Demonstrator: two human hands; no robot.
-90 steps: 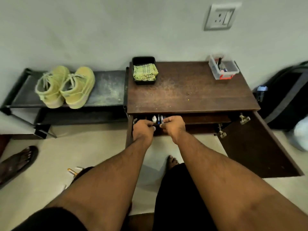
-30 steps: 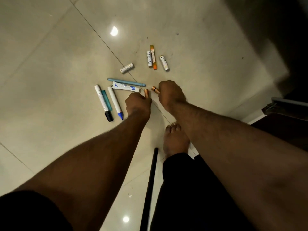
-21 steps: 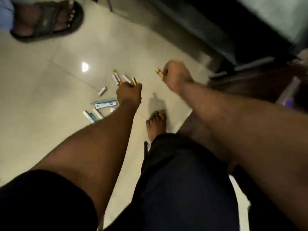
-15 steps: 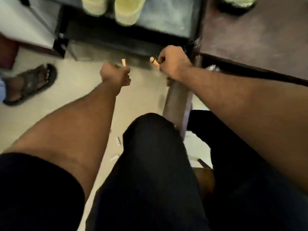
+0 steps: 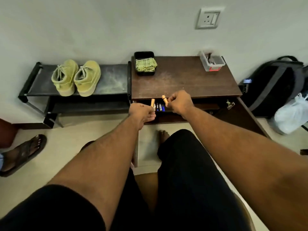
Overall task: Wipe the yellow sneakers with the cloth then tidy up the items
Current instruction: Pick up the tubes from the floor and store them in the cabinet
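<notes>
Hands (image 5: 141, 114) raised, probably gripping batteries (image 5: 152, 102)

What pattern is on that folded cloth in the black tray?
The cloth is yellow-green with a dark checked pattern, seen in the head view, lying in the black tray.

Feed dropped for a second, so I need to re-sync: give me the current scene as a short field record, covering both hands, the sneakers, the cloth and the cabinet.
left hand: pinches a small orange battery, in front of the open cabinet
right hand: pinches a second orange battery, beside the left hand
yellow sneakers: paired, upright on the black shoe rack
cloth: folded in the black tray on the cabinet top
cabinet: door swung open; small items on the inner shelf
clear box: back right of the cabinet top
</notes>
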